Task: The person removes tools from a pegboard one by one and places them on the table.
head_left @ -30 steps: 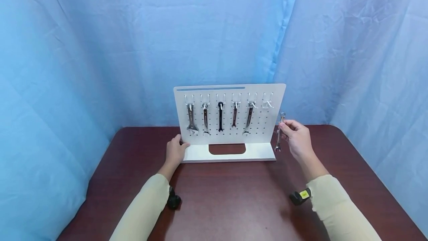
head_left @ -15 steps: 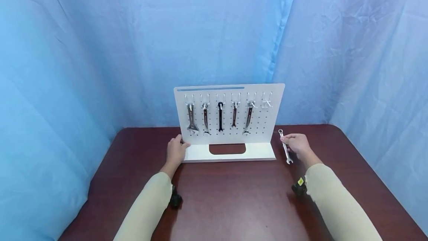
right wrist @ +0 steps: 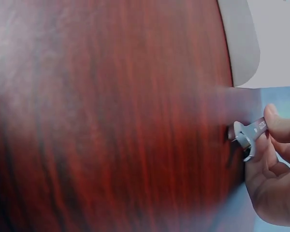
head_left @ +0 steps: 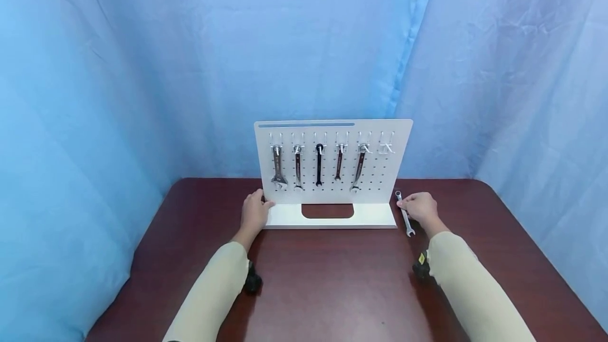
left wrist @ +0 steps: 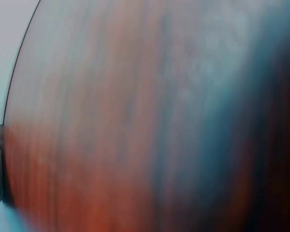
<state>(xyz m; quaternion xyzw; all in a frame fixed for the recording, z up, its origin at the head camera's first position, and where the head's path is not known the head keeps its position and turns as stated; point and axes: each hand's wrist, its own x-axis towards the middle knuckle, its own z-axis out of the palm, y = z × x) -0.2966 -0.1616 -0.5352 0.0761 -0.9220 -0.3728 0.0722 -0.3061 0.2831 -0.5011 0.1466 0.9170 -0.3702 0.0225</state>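
My right hand pinches a silver combination wrench by its shank, low over the table to the right of the white pegboard stand. The wrench's ring end points away and its open end toward me. In the right wrist view, thumb and fingers hold the wrench with its open jaw close to the wood; whether it touches cannot be told. My left hand grips the stand's lower left edge, thumb in front, other fingers partly hidden behind. The left wrist view is mostly blurred tabletop.
On the board's hooks hang an adjustable wrench, a black wrench and several silver ones. A white hook sits at the board's right end. Blue curtains surround the dark red table.
My right hand has lowered the wrench from beside the board's right edge to table level, tipping it from nearly upright. My left hand keeps its hold on the stand.
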